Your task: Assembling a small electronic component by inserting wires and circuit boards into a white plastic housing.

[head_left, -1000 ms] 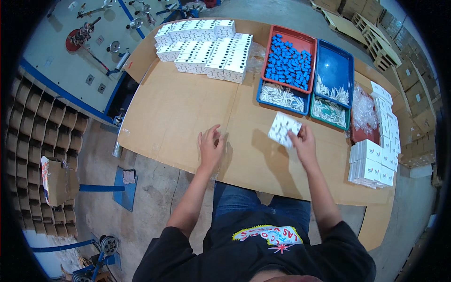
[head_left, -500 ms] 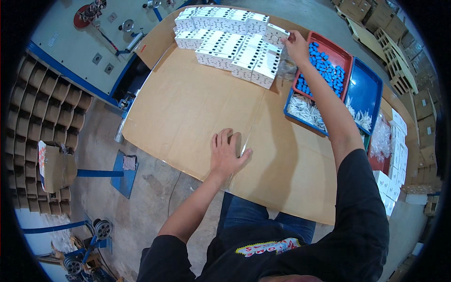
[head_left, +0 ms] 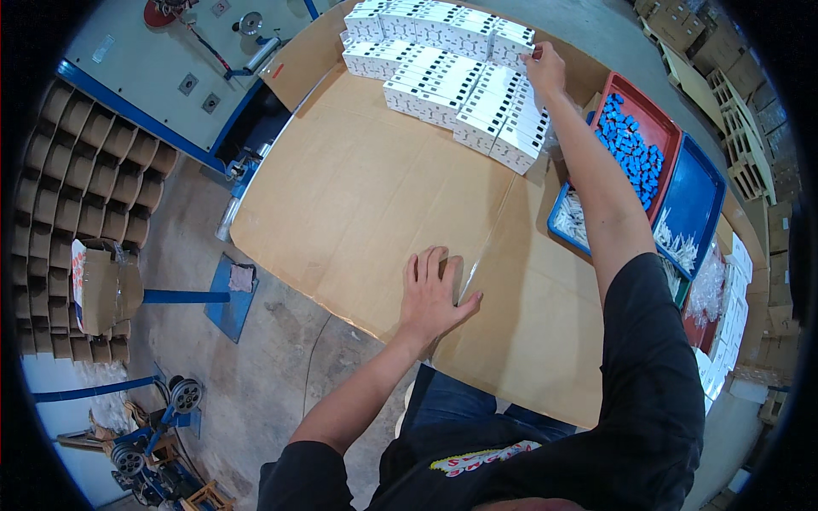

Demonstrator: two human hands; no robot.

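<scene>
My left hand (head_left: 434,294) lies flat on the cardboard-covered tabletop (head_left: 358,170), fingers spread and nothing in them. At the far side my right hand (head_left: 545,70) is stretched out, its fingers bent against the right end of a small white box (head_left: 513,43). That box closes the right end of the raised back row of white boxes (head_left: 434,25). In front of that row, more white boxes (head_left: 434,85) stand packed side by side, with dark square marks along their tops. My fingertips partly cover the end of the touched box.
Right of the boxes, a red tray (head_left: 652,111) holds small blue pieces (head_left: 630,153). Blue trays (head_left: 703,187) hold white slim pieces (head_left: 677,243). Clear plastic bags (head_left: 705,294) and more white boxes (head_left: 734,298) lie at the far right. A machine (head_left: 162,77) stands left of the table.
The box at my right fingers stood askew and now lines up with the back row. My left hand stays flat on the cardboard. The whole view has shifted a little.
</scene>
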